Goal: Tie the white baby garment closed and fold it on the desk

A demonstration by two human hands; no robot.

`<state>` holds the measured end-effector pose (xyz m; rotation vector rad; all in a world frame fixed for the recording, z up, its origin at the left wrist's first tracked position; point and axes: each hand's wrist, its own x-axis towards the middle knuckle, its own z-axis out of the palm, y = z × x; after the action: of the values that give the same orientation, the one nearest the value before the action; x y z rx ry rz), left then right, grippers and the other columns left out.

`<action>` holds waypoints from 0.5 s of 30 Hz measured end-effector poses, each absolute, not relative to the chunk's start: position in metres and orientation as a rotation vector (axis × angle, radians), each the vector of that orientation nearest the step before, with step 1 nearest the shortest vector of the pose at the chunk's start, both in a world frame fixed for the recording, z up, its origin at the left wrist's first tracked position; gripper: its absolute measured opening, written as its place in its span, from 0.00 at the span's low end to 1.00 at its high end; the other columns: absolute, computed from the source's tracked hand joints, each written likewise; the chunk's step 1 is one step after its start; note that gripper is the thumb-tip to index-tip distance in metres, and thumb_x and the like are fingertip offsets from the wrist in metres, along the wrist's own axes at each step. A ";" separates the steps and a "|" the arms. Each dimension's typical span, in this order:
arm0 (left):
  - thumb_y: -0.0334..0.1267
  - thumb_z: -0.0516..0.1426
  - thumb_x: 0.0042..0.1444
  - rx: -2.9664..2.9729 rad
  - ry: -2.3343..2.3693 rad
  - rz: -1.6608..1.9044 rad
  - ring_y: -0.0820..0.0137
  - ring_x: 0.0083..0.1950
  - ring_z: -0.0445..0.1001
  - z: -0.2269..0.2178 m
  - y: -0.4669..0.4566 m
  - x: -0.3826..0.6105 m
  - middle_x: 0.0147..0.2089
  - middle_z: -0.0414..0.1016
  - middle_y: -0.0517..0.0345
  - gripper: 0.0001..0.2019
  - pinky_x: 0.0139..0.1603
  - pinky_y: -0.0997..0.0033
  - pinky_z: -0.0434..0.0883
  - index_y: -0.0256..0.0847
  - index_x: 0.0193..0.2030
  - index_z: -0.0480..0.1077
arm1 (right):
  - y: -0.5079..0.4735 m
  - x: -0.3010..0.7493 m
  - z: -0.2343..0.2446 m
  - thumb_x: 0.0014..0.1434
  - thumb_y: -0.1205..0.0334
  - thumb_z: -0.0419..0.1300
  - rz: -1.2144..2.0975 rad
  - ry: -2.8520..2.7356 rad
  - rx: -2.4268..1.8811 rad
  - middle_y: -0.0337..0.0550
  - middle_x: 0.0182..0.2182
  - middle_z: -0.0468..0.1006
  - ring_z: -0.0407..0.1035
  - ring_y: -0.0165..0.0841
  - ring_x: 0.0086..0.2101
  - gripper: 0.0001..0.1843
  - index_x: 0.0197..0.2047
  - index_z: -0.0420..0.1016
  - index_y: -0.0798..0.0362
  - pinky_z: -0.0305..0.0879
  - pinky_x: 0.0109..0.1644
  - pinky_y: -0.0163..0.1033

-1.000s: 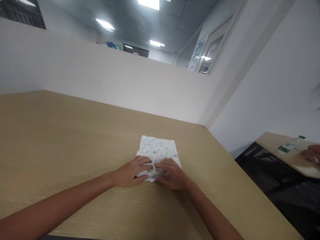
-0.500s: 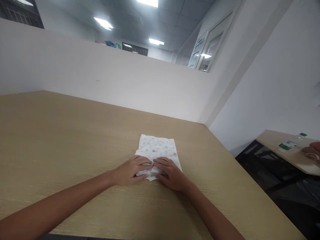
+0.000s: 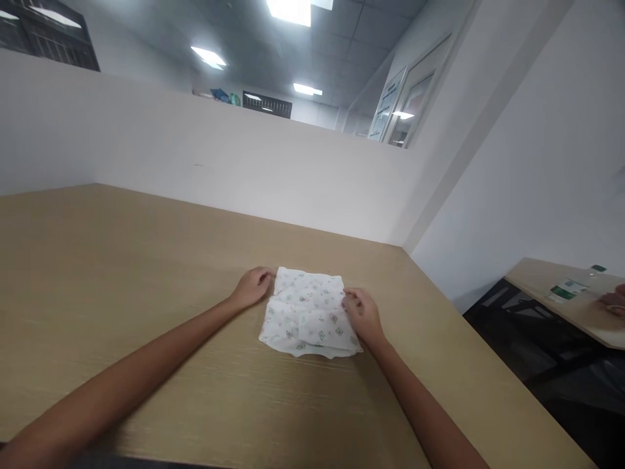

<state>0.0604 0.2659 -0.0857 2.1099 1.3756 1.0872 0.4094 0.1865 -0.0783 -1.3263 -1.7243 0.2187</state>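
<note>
A folded white cloth (image 3: 308, 312) with small printed motifs lies on the wooden table (image 3: 122, 273). My left hand (image 3: 252, 286) pinches the cloth's far left corner with curled fingers. At the far right edge, my right hand (image 3: 364, 314) does the same with closed fingers. The cloth's near edge shows several layers stacked on each other.
White partition walls (image 3: 244, 176) close off the table at the back and right. A second table (image 3: 571, 306) at the far right carries a plastic bottle (image 3: 569, 290), with another person's hand (image 3: 616, 301) beside it. Dark floor lies between the tables.
Both hands left the near middle of the cloth, where they pressed side by side, and moved apart to its far left and right corners. The view tilted slightly.
</note>
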 end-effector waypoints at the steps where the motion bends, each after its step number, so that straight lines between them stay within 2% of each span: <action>1: 0.41 0.51 0.64 2.074 1.454 1.073 0.62 0.46 0.74 -0.087 0.277 0.062 0.45 0.79 0.49 0.14 0.49 0.66 0.67 0.38 0.43 0.77 | 0.196 0.416 -0.083 0.62 0.50 0.57 0.253 -1.644 -1.399 0.52 0.47 0.78 0.72 0.40 0.46 0.21 0.49 0.78 0.57 0.69 0.55 0.46; 3: 0.45 0.56 0.60 2.023 1.542 1.048 0.62 0.41 0.73 -0.089 0.294 0.067 0.38 0.78 0.50 0.13 0.42 0.67 0.65 0.38 0.34 0.75 | 0.212 0.424 -0.091 0.60 0.48 0.56 0.319 -1.539 -1.501 0.51 0.42 0.79 0.73 0.38 0.40 0.24 0.49 0.78 0.59 0.70 0.49 0.43; 6: 0.50 0.63 0.52 1.952 1.582 1.020 0.63 0.35 0.71 -0.092 0.312 0.079 0.32 0.75 0.52 0.15 0.36 0.69 0.61 0.39 0.28 0.72 | 0.234 0.428 -0.098 0.58 0.46 0.56 0.344 -1.503 -1.577 0.49 0.37 0.80 0.72 0.37 0.36 0.23 0.43 0.80 0.58 0.69 0.46 0.40; 9: 0.43 0.65 0.44 1.882 1.569 1.007 0.66 0.32 0.68 -0.096 0.323 0.091 0.27 0.71 0.56 0.12 0.34 0.70 0.58 0.40 0.24 0.69 | 0.256 0.425 -0.100 0.56 0.43 0.60 0.327 -1.442 -1.669 0.48 0.32 0.79 0.71 0.37 0.34 0.22 0.34 0.80 0.55 0.67 0.42 0.39; 11: 0.39 0.64 0.44 1.838 1.508 1.026 0.68 0.32 0.67 -0.098 0.329 0.098 0.27 0.70 0.59 0.09 0.34 0.72 0.59 0.40 0.25 0.67 | 0.271 0.424 -0.102 0.53 0.42 0.64 0.337 -1.396 -1.716 0.47 0.30 0.78 0.70 0.36 0.33 0.21 0.31 0.78 0.54 0.65 0.39 0.38; 15: 0.40 0.60 0.47 1.703 1.341 1.077 0.69 0.35 0.71 -0.100 0.336 0.101 0.34 0.75 0.57 0.09 0.36 0.74 0.64 0.39 0.35 0.68 | 0.292 0.421 -0.103 0.47 0.45 0.68 0.457 -1.416 -1.667 0.41 0.26 0.76 0.71 0.34 0.32 0.18 0.30 0.76 0.53 0.65 0.38 0.35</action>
<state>0.1015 0.3361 -0.1000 1.7033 1.3415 1.0772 0.4209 0.2922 -0.1027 -1.6668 -1.4159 0.4573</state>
